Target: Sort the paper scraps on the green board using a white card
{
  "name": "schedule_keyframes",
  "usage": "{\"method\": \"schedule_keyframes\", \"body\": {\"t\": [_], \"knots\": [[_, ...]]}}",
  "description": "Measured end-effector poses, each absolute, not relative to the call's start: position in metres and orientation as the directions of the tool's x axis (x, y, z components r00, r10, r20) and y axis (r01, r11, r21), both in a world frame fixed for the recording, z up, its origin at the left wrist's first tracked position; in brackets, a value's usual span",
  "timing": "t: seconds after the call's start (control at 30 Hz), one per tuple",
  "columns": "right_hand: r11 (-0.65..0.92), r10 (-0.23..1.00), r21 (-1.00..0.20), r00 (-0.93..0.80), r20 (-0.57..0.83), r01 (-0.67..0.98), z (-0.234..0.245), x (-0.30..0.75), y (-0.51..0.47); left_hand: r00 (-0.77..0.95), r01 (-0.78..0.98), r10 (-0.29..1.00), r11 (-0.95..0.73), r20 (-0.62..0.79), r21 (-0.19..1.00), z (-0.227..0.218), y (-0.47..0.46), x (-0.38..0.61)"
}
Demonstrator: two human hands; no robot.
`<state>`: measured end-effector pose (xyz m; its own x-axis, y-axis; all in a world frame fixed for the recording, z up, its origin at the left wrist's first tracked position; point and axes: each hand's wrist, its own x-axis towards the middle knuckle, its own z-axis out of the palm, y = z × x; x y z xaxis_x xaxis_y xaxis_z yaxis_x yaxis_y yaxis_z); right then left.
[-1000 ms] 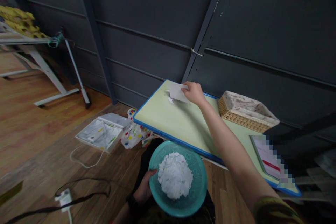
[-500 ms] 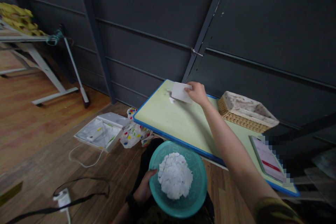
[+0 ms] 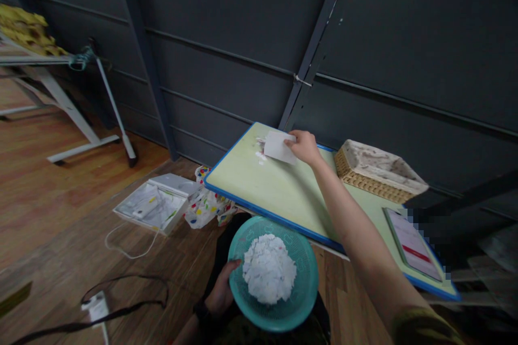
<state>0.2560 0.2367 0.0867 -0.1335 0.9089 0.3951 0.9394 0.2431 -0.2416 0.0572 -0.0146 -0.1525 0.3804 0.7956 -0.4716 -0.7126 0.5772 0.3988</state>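
Note:
My right hand pinches a white card by its right edge, over the far left part of the pale green tabletop. Small white scraps lie on the tabletop at the card's left edge. Down by my lap, my left hand grips the left rim of a turquoise plastic basket, with the thumb over the edge. Inside the basket sits a heap of torn white paper pieces. The fingers of the left hand under the basket are hidden.
A lined wicker basket and a phone-like device stand on the table's right side. On the floor to the left are an open white box, a dotted plastic bag and a power strip. A dark panel wall rises behind.
The white card has shifted slightly downward in my right hand, and more of the scraps show beside it. My left hand still holds the turquoise basket.

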Motion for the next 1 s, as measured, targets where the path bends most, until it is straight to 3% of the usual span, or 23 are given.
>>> {"method": "schedule_keyframes", "body": {"t": [0.3,0.47,0.67,0.83,1.0], "knots": [[0.309,0.879,-0.274,-0.164,0.448,0.911,0.076,0.262,0.22,0.285,-0.669,0.73,0.615,-0.621,0.417,-0.094,-0.015,0.012],[0.362,0.865,-0.323,-0.186,0.466,0.875,0.063,0.265,0.204,0.227,-0.719,0.747,0.561,-0.625,0.41,-0.069,-0.013,0.0],[0.395,0.838,-0.347,-0.179,0.516,0.85,0.062,0.271,0.188,0.061,-0.641,0.74,0.543,-0.67,0.542,-0.055,-0.012,-0.005],[0.406,0.84,-0.388,-0.171,0.515,0.827,0.058,0.273,0.187,0.119,-0.601,0.789,0.54,-0.602,0.59,-0.047,-0.007,-0.009],[0.388,0.83,-0.37,-0.145,0.538,0.844,0.045,0.262,0.19,0.084,-0.532,0.779,0.562,-0.622,0.633,-0.037,-0.004,-0.01]]}}
